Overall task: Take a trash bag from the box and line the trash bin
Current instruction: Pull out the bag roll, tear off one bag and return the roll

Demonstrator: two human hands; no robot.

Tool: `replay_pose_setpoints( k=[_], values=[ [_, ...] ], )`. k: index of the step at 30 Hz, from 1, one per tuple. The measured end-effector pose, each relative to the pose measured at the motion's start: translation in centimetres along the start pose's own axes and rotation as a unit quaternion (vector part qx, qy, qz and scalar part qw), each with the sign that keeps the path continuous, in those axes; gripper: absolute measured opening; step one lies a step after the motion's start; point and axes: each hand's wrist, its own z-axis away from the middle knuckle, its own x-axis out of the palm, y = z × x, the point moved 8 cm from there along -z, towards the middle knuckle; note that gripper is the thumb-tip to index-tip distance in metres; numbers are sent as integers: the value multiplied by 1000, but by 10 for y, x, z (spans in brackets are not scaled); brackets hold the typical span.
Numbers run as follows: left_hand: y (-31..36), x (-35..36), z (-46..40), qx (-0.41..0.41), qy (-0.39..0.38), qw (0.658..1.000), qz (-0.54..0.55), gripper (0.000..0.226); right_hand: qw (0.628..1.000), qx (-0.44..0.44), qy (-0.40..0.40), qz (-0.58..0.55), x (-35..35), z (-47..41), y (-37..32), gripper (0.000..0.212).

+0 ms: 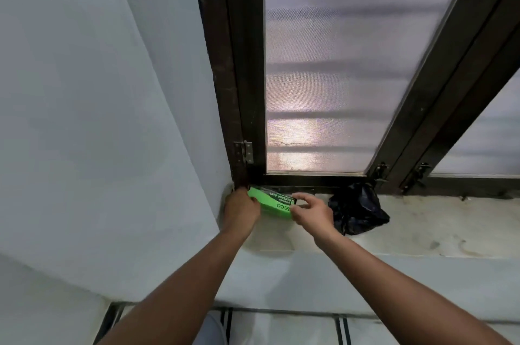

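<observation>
A bright green box of trash bags lies on the pale stone window sill, tucked into the corner under the dark window frame. My left hand grips the box's left end. My right hand is at the box's right end, thumb and fingers pinching at its open flap. A crumpled black plastic bag sits on the sill just right of my right hand. No trash bin is in view.
A white wall rises on the left. The dark-framed window with frosted mesh panes stands right behind the box. Tiled floor shows below the sill.
</observation>
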Motion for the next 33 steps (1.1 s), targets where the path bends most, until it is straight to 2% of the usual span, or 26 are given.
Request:
replay_pose_setpoints(
  k=[3, 7, 9, 12, 15, 18, 20, 22, 23, 26, 29, 31, 33],
  values=[
    [-5, 4, 3, -19, -40, 998, -53, 35, 999, -4, 5, 51, 5, -11, -13, 36],
    [-7, 11, 9, -8, -52, 993, -105, 43, 994, 1, -39, 98, 27, -17, -24, 37],
    [-7, 13, 14, -2, -59, 989, -133, 37, 994, 3, -66, 88, 34, -17, -19, 36],
    [-8, 16, 20, 1, -45, 991, -125, 44, 993, -12, -93, 71, 28, -15, -14, 33],
    [1, 24, 24, 27, -30, 997, -61, 42, 988, -94, -10, 123, -13, -9, -16, 32],
    [18, 47, 32, 35, -92, 995, 9, 32, 932, -179, 110, 296, -59, 0, -12, 31],
    [31, 66, 41, 31, -150, 987, 54, 27, 897, -153, 134, 393, -75, -4, 4, 45],
    [44, 81, 50, 37, -184, 979, 74, 23, 897, -83, 96, 424, -84, -12, 25, 66],
    [50, 87, 55, 45, -192, 977, 76, 23, 902, -60, 67, 423, -86, -16, 35, 70],
    [63, 97, 64, 65, -193, 976, 81, 29, 937, -61, -1, 344, -86, -26, 49, 55],
    [71, 97, 69, 120, -179, 974, 70, 56, 979, -22, -74, 187, -88, -22, 47, 37],
    [77, 100, 74, 163, -210, 962, 66, 83, 984, 22, -169, 53, -84, -12, 40, 24],
    [80, 107, 81, 162, -271, 943, 103, 94, 965, 36, -251, -70, -84, 3, 22, 20]
  ],
)
